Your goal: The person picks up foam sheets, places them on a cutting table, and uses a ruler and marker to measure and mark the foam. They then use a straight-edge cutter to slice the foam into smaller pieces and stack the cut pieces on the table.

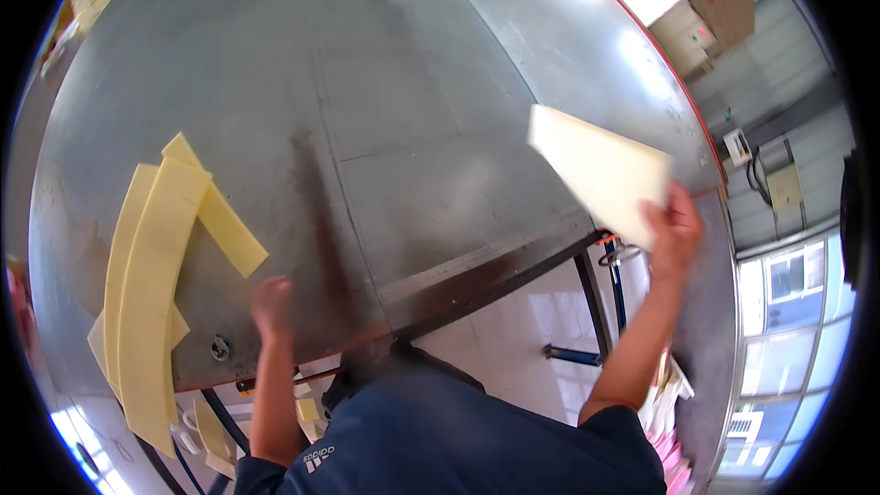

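Observation:
My right hand [676, 227] grips a pale cream foam sheet [596, 165] by its near right corner. The sheet is raised over the right side of the metal table [247, 82], slightly smeared by motion. My left hand [272, 304] is blurred above the table's near edge, and its fingers cannot be made out. To the left of that hand lie long, curved yellow foam strips [160, 266], overlapping and hanging past the near edge. A shorter yellow strip [229, 225] sticks out slantwise from under them, closest to my left hand.
A small round object [220, 346] sits near the front left edge. Below the table are dark legs [587, 286], a blue-ended foot bar [573, 356] and more yellow foam pieces [213, 435]. Pink and white scraps [674, 440] lie at the lower right.

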`<move>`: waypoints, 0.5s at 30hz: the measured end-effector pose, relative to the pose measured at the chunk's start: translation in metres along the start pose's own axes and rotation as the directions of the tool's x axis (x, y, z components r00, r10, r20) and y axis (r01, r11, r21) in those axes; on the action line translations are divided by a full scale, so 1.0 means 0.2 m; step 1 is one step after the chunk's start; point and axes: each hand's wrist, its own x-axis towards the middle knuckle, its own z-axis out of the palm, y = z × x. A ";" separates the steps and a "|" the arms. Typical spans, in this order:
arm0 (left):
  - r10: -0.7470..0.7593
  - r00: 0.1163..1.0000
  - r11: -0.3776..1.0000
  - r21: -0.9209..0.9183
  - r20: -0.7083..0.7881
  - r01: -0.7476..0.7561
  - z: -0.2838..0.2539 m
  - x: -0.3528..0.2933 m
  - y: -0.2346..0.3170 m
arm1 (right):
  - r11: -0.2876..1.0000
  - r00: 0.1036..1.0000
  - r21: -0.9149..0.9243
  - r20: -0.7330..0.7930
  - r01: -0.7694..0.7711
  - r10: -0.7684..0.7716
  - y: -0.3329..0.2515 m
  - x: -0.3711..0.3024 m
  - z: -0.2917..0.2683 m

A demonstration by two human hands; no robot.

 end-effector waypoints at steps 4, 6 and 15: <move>0.131 0.709 0.905 -0.375 0.692 0.199 0.90 -0.47 0.40 | 0.916 0.905 -0.136 0.263 0.377 -0.333 0.10 -0.28 0.75; 0.108 0.664 0.845 -0.420 0.740 0.331 1.09 -0.53 0.48 | 0.904 0.894 -0.105 0.238 0.413 -0.381 0.28 -0.46 1.06; -0.390 0.906 0.912 -0.066 0.166 0.405 0.74 -0.06 -0.14 | 0.994 0.791 -0.029 0.608 0.102 -0.063 0.90 -1.06 1.36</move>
